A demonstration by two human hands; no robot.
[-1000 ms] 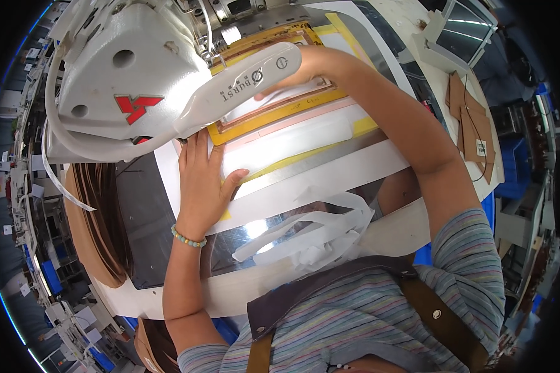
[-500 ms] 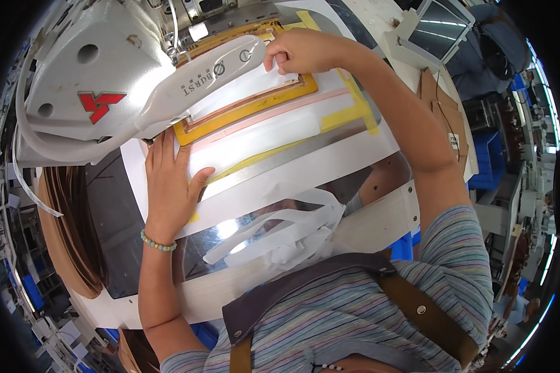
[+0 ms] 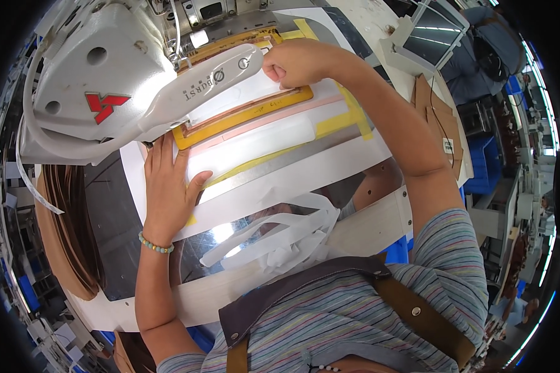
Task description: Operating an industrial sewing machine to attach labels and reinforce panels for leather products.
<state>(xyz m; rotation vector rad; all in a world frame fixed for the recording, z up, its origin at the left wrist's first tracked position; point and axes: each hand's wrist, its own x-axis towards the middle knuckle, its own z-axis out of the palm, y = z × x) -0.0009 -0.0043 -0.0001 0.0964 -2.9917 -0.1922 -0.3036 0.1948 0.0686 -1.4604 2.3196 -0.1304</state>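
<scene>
A yellow rectangular frame (image 3: 249, 122) with a brown inner edge lies on white sheets held by yellow tape (image 3: 336, 124). Within it is a white sheet (image 3: 239, 93), partly covered by a lamp arm. My left hand (image 3: 168, 186) rests flat on the white sheets, thumb spread, fingertips beside the frame's near left corner. Over the frame's right end, my right hand (image 3: 297, 64) is closed with its fingers curled down. Whatever those fingers grip, if anything, is hidden.
A large white sewing machine head (image 3: 93, 81) stands at the left, with a white lamp arm (image 3: 199, 90) reaching over the frame. Crumpled white strips (image 3: 286, 239) lie near my apron. Brown pieces (image 3: 71, 230) are stacked at left; a screen (image 3: 430, 31) stands far right.
My right hand has curled its fingers tighter and sits slightly lower over the frame's right end. My left hand stays flat in its place. The whole view has shifted slightly.
</scene>
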